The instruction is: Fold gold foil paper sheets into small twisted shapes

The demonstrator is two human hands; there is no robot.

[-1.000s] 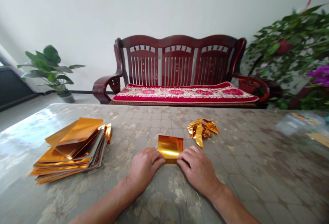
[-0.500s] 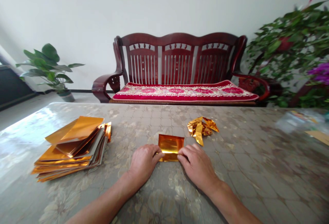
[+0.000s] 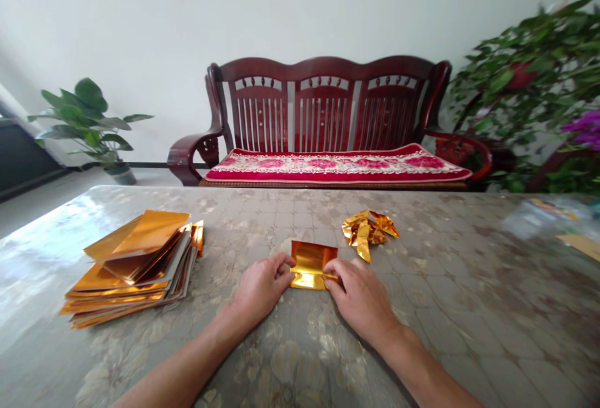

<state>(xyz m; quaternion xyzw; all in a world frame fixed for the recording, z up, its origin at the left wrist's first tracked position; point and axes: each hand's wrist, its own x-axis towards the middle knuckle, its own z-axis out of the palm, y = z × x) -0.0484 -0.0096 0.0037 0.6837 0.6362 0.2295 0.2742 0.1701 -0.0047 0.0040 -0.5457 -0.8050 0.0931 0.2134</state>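
A small sheet of shiny gold foil paper lies in front of me, with a crease running across its lower part. My left hand pinches its left edge between thumb and fingers. On the opposite edge, my right hand grips the paper the same way. Beyond my right hand sits a crumpled or folded gold foil piece. To the left is a loose stack of gold foil paper, its sheets fanned unevenly and some showing grey undersides.
A patterned cover lies over the table. Clear plastic packaging and a tan flat piece rest at the right. Behind the table stand a dark red wooden bench, a potted plant and leafy greenery.
The foil paper's lower strip has lifted and now catches bright light along the crease. My fingers have shifted slightly up its side edges.
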